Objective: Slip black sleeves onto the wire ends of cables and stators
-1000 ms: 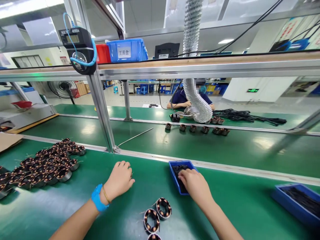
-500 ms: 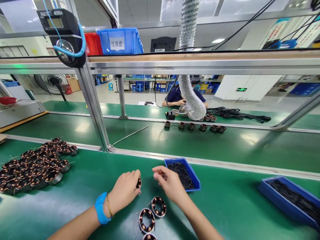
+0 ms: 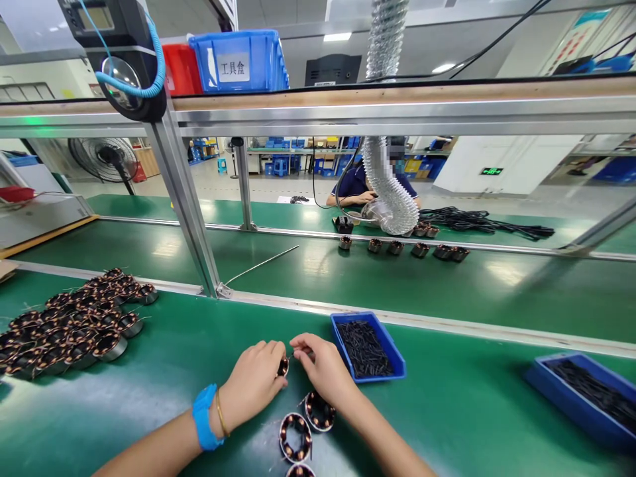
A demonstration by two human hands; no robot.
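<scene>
The left hand (image 3: 251, 384) grips a small coil (image 3: 283, 366) firmly so that it does not move, and the right hand (image 3: 320, 368) pinches close beside this coil (what it holds, I cannot tell).

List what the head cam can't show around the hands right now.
Head view:
- small coil: mostly hidden by the left hand and right hand
- lowest coil: cut off by the bottom edge
- black pieces in the blue tray: too small to identify
</scene>
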